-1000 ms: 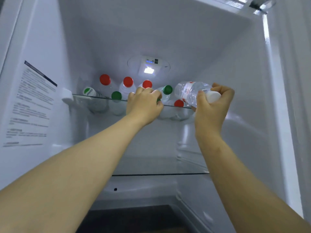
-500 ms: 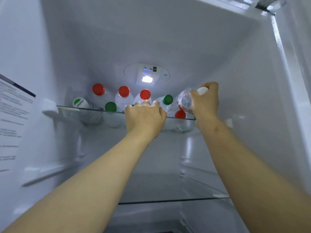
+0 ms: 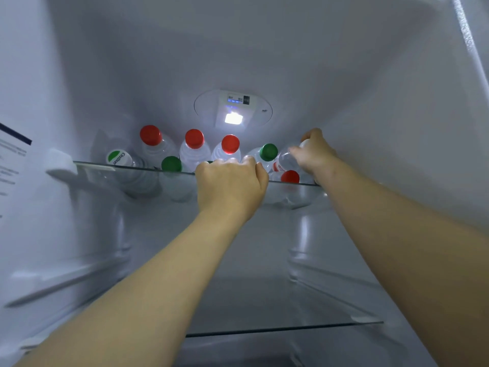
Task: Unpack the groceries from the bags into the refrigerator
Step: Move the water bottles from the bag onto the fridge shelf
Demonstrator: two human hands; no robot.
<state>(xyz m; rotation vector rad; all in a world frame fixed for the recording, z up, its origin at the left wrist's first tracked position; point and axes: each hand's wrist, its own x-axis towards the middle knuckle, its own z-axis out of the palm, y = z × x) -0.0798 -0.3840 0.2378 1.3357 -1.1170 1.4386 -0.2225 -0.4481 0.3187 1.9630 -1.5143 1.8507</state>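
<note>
Bottles (image 3: 194,154) with red and green caps stand on the glass shelf (image 3: 90,167) across the middle of the frame, inside the refrigerator (image 3: 370,102). Right of centre, our right hand (image 3: 316,154) grips a clear bottle (image 3: 285,159) by its white-capped end. It lies tilted over the standing ones at the shelf's right end. At centre, our left hand (image 3: 231,186) curls over the shelf's front edge; we cannot tell what its fingers close on. A light (image 3: 233,118) glows on the back wall above.

Clear bottle (image 3: 286,159) tilted, right end of glass shelf (image 3: 105,165).
</note>
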